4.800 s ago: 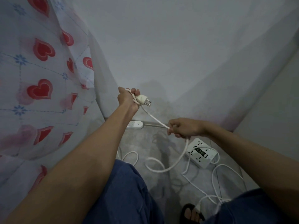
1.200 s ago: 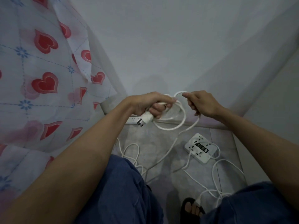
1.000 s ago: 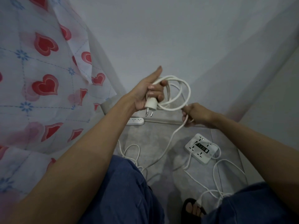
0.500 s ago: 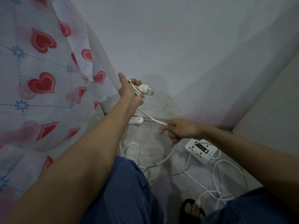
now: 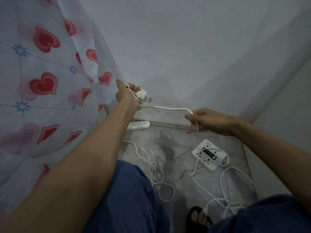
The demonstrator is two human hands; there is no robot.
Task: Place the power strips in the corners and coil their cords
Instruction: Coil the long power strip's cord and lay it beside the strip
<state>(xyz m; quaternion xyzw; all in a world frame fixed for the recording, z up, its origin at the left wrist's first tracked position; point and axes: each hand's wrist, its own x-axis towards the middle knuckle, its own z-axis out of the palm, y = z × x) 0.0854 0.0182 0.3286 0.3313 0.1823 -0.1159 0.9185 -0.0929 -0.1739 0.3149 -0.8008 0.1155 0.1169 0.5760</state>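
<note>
My left hand (image 5: 125,95) grips the white plug (image 5: 143,96) and coiled turns of white cord, raised near the curtain. From it a stretch of cord (image 5: 165,108) runs right to my right hand (image 5: 207,121), which pinches it and lets the remainder drop to the floor. A long white power strip (image 5: 139,125) lies against the wall base below my left hand. A square white power strip (image 5: 209,154) with a dark display lies on the floor at the right, below my right hand. Loose white cord (image 5: 158,172) tangles across the floor.
A heart-patterned curtain (image 5: 42,84) hangs at the left. Grey walls meet in a corner ahead. My knees in blue trousers (image 5: 127,199) and a foot in a black sandal (image 5: 196,217) fill the bottom. More cord loops (image 5: 227,190) lie at the right.
My right hand has moved right and up, drawing the cord out level from my left hand. My left hand has kept the plug near the curtain.
</note>
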